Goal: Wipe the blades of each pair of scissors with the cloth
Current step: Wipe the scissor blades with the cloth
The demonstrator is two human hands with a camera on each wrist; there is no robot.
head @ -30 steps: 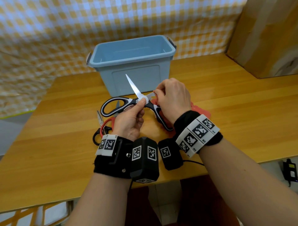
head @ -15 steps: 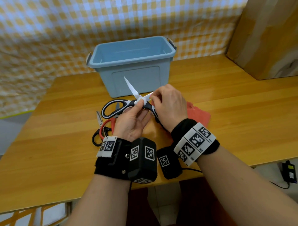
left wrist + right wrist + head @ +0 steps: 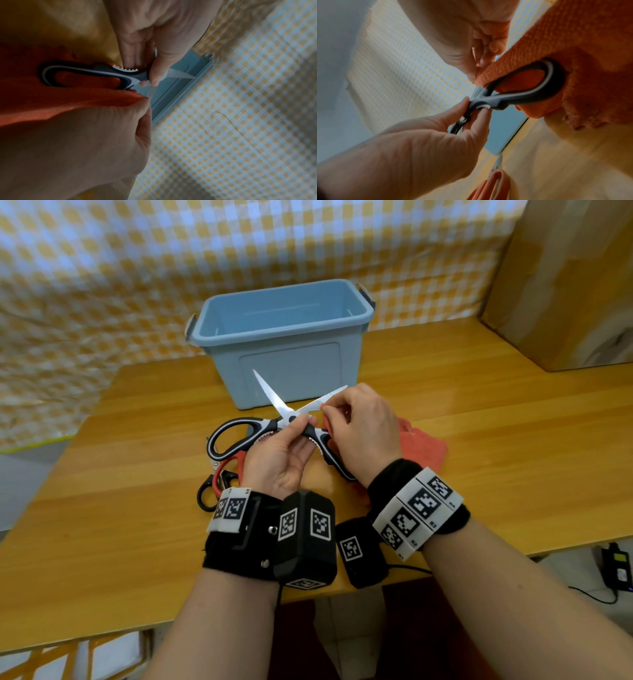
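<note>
I'm mid-wipe on the first pair — the large black-and-white-handled kitchen scissors with steel blades (image 3: 274,428), held open in an X at frame centre in the head view, above the wooden table (image 3: 479,446). My left hand (image 3: 277,463) has thumb and fingers clamped on the pivot and toothed handle section. My right hand (image 3: 363,429) pinches a fold of the orange terry cloth (image 3: 424,446) against the base of the right-pointing blade; the rest of the cloth trails to the table at centre-right.

Next move, as I judge it: slide the pinched cloth outward to the tip, fingers off the edge, then do the other blade. Two smaller pairs — red-handled scissors (image 3: 227,470) and black-handled scissors (image 3: 207,494) — lie left of centre, seemingly still to do. Light-blue plastic bin (image 3: 284,371) sits behind.

No brand or readable writing; only black-and-white square marker tags on the wristbands (image 3: 416,511).
</note>
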